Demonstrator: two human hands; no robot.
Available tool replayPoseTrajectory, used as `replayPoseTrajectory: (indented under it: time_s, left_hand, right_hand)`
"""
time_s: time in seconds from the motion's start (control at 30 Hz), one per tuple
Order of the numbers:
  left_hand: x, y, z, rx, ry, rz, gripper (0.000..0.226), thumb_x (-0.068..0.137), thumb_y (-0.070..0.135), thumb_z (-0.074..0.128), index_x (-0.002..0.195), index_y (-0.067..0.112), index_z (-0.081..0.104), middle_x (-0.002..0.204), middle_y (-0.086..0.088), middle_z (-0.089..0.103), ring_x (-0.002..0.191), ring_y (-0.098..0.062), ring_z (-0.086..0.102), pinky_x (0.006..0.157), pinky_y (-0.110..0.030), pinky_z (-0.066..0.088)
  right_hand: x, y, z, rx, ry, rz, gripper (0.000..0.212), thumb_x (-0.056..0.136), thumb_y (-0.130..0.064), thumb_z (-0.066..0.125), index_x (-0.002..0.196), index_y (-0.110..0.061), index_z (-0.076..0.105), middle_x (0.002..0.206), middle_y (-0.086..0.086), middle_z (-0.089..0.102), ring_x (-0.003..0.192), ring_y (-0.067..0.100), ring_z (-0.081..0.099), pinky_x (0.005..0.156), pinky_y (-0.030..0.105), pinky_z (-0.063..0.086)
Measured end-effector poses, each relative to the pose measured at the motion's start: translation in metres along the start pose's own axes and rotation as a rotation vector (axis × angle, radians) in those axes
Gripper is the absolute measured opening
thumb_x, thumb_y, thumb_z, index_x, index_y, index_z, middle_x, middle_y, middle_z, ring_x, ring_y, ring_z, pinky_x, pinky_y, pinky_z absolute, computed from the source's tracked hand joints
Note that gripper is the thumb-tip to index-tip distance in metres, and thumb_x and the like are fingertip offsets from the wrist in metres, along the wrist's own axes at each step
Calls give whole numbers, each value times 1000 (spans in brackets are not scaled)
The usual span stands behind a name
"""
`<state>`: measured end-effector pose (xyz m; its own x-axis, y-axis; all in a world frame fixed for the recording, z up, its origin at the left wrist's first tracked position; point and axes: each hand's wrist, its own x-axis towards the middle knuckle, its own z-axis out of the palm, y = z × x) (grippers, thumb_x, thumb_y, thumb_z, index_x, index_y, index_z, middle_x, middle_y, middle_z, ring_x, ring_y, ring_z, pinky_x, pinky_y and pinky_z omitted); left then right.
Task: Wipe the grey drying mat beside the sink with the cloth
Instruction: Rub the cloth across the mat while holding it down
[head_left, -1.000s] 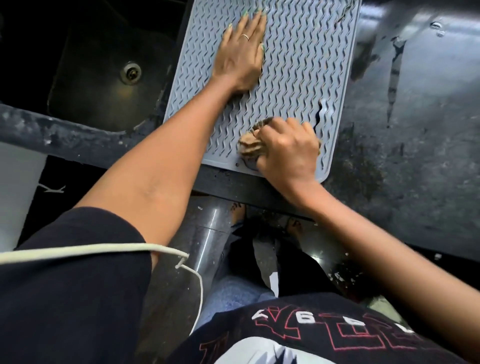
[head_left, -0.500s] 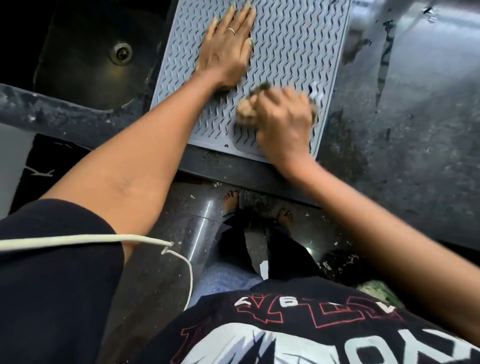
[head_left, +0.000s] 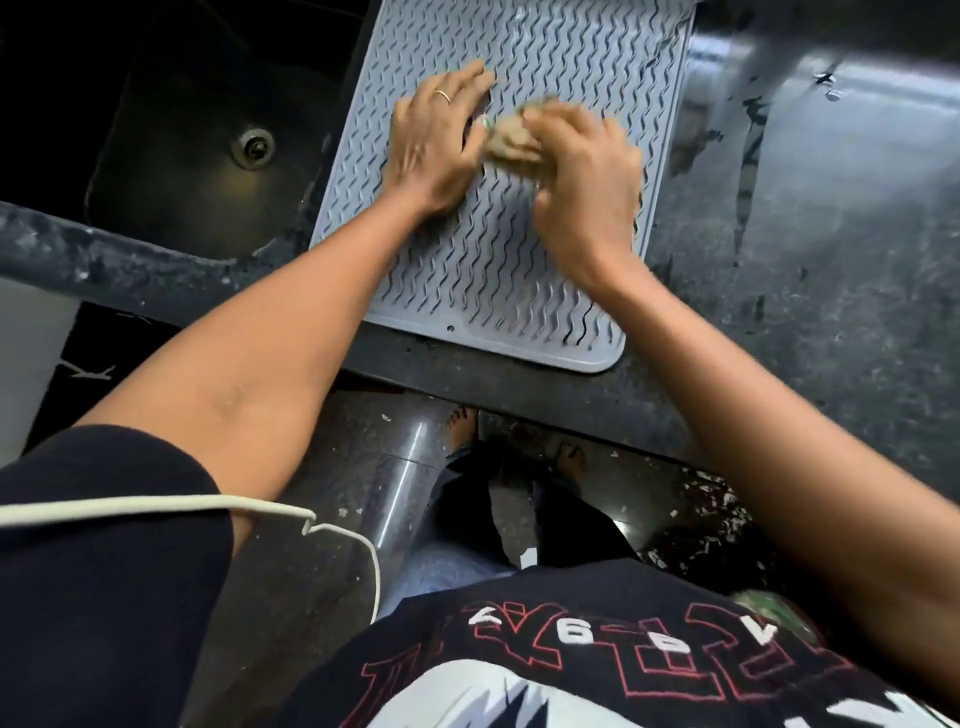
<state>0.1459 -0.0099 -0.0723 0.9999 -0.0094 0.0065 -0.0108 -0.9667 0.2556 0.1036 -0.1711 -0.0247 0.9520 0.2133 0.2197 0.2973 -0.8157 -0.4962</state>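
Curled around a crumpled beige cloth (head_left: 511, 139), the person's right hand (head_left: 584, 192) gripped the wad under its fingers and pressed it down onto the grey rubbery drying mat with wavy ridges (head_left: 524, 280). Most of the cloth was hidden beneath the blurred fingers; only a bunched end stuck out on the hand's left side, toward the far part of the mat. That exposed end lay just beside, perhaps touching, the thumb of the left hand (head_left: 434, 140), though the blur made contact impossible to confirm. This left hand rested flat on the mat with fingers straight and together, holding nothing, a thin ring (head_left: 443, 95) showing on one finger. Both hands sat in the mat's far half, leaving its near corner uncovered. The mat lay on a dark speckled stone countertop (head_left: 810, 249), with its left edge along the rim of the dark sink (head_left: 218, 145), where a round metal drain (head_left: 253, 147) showed.
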Motion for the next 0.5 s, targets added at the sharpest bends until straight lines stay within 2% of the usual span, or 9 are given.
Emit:
replayPoseTrajectory:
  time_s: [0.03,0.1,0.2,0.3,0.37,0.43,0.5]
  left_hand:
    - [1,-2,1,16,-13,-8,54,99,34,30,151,21,23,160,3,21,146,-18,22,116,-40,16]
    - [4,-5,5,29,-56,-7,56,100,33,25,153,19,12,162,-1,10,149,-19,10,120,-41,6]
    - [6,-6,8,27,-65,-4,57,100,32,22,153,18,9,163,-3,7,150,-20,7,121,-40,2]
    - [9,-6,7,15,-19,-23,55,99,35,28,152,20,20,161,1,18,147,-19,16,119,-41,9]
    - [17,-5,2,-36,61,-52,52,96,35,34,146,22,35,153,3,34,140,-19,29,114,-39,19]
    - [33,-5,-2,-75,125,-64,48,94,33,37,140,22,43,147,5,42,134,-17,36,109,-35,25]
    - [56,-7,-4,-73,129,-54,47,94,31,37,140,22,42,147,5,41,134,-17,36,108,-33,24]
  right_hand:
    - [15,5,10,-108,-66,17,51,84,0,50,132,-17,51,138,2,51,118,24,45,92,37,34]
    - [24,7,28,-209,-128,25,50,87,-1,48,134,-15,47,141,3,47,123,25,40,93,36,30]
    - [-19,-3,33,-210,-67,-60,41,88,-5,34,119,-12,60,123,5,62,108,24,53,83,34,34]
    - [-80,-14,20,-169,-53,-215,32,82,-6,44,97,-13,71,97,3,71,81,25,60,66,33,37]
    - [-90,-17,10,-101,-133,-243,26,74,-7,53,87,-16,74,87,1,72,74,26,60,63,32,36]
    - [-73,-16,1,107,-182,-127,26,67,-9,57,84,-17,75,82,2,73,77,26,62,65,32,39]
    - [-34,-13,-9,335,-129,72,29,71,-4,55,90,-14,74,89,5,73,86,27,63,73,36,48]
